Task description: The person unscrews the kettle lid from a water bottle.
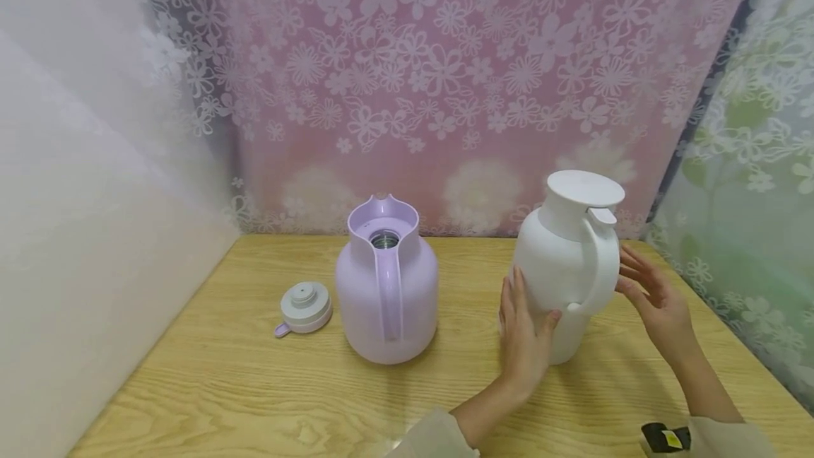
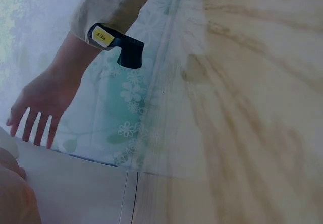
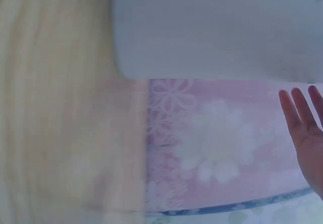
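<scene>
A white thermos jug (image 1: 553, 260) with its lid on stands at the right of the table, its handle (image 1: 604, 267) towards the right. My left hand (image 1: 524, 345) rests against the left front of its body, fingers stretched up the side and thumb apart on the front. Just right of the handle my right hand (image 1: 658, 306) is held out with spread fingers, the tips close to it. In the left wrist view the right hand (image 2: 45, 100) shows nothing in its grasp. The right wrist view has the same hand (image 3: 308, 138) beside the jug (image 3: 217, 32).
A lilac thermos jug (image 1: 388, 302) stands mid-table, its mouth uncovered, handle facing me. To its left lies a grey stopper (image 1: 305, 309) with a lilac tab. Behind the wooden table (image 1: 254, 394) hangs a pink flowered curtain (image 1: 445, 90); a white wall (image 1: 95, 196) borders the left.
</scene>
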Demonstrator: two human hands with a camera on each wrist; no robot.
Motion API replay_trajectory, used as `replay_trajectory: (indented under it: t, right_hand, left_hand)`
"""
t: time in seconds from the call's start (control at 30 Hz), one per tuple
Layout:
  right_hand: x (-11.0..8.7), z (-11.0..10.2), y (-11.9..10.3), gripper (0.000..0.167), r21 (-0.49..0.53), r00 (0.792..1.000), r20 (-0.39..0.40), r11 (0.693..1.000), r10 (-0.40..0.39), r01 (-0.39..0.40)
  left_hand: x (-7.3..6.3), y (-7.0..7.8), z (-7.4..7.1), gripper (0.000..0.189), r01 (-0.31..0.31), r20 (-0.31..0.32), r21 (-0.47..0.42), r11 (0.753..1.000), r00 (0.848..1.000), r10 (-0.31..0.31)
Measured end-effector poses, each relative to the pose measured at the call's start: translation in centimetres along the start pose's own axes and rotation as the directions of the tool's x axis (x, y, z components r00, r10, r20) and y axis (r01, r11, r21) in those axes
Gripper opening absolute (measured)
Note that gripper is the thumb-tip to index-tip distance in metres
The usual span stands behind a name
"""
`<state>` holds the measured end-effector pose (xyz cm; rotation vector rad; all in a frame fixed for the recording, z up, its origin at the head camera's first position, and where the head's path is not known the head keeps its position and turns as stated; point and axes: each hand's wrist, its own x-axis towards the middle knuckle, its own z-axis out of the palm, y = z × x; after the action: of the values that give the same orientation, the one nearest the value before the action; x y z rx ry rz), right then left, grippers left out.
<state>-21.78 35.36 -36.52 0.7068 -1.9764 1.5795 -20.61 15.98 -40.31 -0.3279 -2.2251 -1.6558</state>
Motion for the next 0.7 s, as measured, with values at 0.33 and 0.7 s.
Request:
replay_trajectory:
  t: [0.33,0.7]
  right_hand:
    - [1.3,1.9,-6.4,0.031,0.390,0.999,-0.008,0.920,-0.036,0.036]
    - [1.4,4.8,-7.6,0.043,0.445,0.958,0.273,0.871,0.091,-0.210]
  left_hand:
    - [0.0,0.1,0.0,0.082,0.033,0.002,-0.007,0.999,0.999,-0.033]
    - [0.1,-0.2,0.3,0.082,0.008,-0.015,0.016,1.000,1.000,-0.008]
